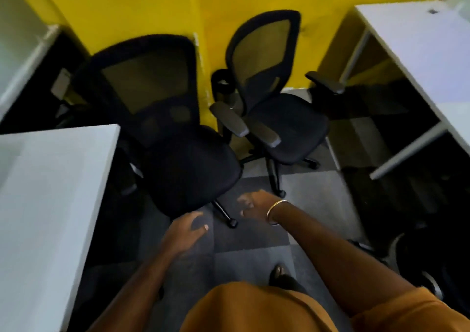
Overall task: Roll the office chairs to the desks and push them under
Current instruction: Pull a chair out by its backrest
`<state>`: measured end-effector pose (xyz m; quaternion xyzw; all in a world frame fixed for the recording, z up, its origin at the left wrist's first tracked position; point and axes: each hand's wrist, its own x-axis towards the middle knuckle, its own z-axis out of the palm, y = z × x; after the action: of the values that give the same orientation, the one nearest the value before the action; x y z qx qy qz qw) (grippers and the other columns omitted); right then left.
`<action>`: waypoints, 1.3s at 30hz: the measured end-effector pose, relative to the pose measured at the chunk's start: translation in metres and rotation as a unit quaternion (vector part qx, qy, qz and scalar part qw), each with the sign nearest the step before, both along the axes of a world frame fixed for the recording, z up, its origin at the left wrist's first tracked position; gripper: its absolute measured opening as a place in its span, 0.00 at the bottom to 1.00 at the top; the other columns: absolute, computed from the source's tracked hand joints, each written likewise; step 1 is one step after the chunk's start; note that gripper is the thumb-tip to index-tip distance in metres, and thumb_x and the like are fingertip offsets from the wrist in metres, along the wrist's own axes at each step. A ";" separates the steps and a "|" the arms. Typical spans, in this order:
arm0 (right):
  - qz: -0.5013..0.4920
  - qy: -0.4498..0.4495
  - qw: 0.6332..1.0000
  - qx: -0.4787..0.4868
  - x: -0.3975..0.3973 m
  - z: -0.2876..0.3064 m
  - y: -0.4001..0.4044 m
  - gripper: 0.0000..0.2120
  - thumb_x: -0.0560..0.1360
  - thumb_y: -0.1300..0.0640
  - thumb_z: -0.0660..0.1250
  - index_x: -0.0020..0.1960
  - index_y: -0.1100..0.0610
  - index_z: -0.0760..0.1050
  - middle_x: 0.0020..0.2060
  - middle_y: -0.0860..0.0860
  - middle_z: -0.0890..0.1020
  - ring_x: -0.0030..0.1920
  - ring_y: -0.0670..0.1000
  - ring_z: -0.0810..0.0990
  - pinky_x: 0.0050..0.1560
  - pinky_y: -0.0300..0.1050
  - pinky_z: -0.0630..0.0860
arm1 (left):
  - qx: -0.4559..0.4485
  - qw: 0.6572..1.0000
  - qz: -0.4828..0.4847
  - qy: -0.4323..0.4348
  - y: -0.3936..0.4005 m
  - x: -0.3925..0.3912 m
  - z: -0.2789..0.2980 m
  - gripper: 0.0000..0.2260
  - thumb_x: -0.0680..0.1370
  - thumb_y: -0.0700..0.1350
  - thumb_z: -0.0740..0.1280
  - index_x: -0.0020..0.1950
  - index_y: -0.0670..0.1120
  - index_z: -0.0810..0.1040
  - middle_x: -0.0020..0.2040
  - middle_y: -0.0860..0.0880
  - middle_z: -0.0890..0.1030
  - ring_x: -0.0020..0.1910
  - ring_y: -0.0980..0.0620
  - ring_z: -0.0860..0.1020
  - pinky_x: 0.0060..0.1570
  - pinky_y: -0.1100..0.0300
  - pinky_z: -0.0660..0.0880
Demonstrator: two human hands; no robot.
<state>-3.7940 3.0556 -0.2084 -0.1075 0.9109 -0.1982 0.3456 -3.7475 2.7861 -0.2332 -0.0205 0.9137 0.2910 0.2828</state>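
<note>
In the head view, two black office chairs are standing against the yellow wall: the near chair [178, 138] at centre, beside the white desk [50, 192] at lower left, the far chair [274, 103] right of it. Left hand [185, 232] and right hand [254, 207] are reaching out with loosely spread fingers, gripping nothing, though blur is hiding detail. The armrests [244, 123] look close enough that they may be catching on one another, and the desk corner could be snagging the near chair.

left desk [50, 192] hides the near chair's [178, 158] armrest (frame blurred throughout).
</note>
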 end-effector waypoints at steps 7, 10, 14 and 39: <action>0.138 0.069 0.986 -0.067 -0.145 0.029 -0.056 0.27 0.80 0.51 0.72 0.76 0.58 0.72 0.65 0.59 0.80 0.63 0.57 0.81 0.62 0.45 0.72 | 0.022 0.995 0.082 0.054 -0.005 -0.059 0.029 0.22 0.81 0.50 0.71 0.75 0.48 0.75 0.72 0.48 0.77 0.70 0.51 0.75 0.63 0.66 0.66; 0.156 0.103 0.980 -0.074 -0.225 0.028 -0.062 0.27 0.80 0.50 0.71 0.76 0.57 0.71 0.65 0.60 0.79 0.65 0.58 0.79 0.64 0.46 0.72 | 0.047 0.991 0.101 0.074 0.004 -0.090 0.039 0.22 0.81 0.51 0.71 0.75 0.50 0.75 0.71 0.51 0.77 0.70 0.54 0.74 0.67 0.63 0.69; 0.198 0.153 0.968 -0.020 -0.340 0.023 -0.058 0.27 0.80 0.49 0.70 0.76 0.59 0.71 0.70 0.61 0.75 0.71 0.61 0.73 0.71 0.52 0.68 | 0.083 0.981 0.145 0.100 0.024 -0.140 0.052 0.20 0.82 0.51 0.71 0.74 0.52 0.76 0.70 0.55 0.78 0.70 0.60 0.73 0.70 0.57 0.73; -0.170 0.281 0.937 -0.122 -0.641 0.011 -0.095 0.22 0.82 0.45 0.66 0.72 0.53 0.72 0.67 0.58 0.79 0.67 0.64 0.76 0.62 0.58 0.74 | 0.072 0.959 0.257 0.090 0.070 -0.242 0.034 0.20 0.81 0.55 0.69 0.73 0.58 0.75 0.64 0.64 0.76 0.64 0.74 0.71 0.56 0.79 0.69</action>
<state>-4.4350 2.9606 -0.1978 -0.0438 0.9446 -0.3248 0.0206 -3.9896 2.8560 -0.1991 -0.2078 0.8759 0.4198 0.1157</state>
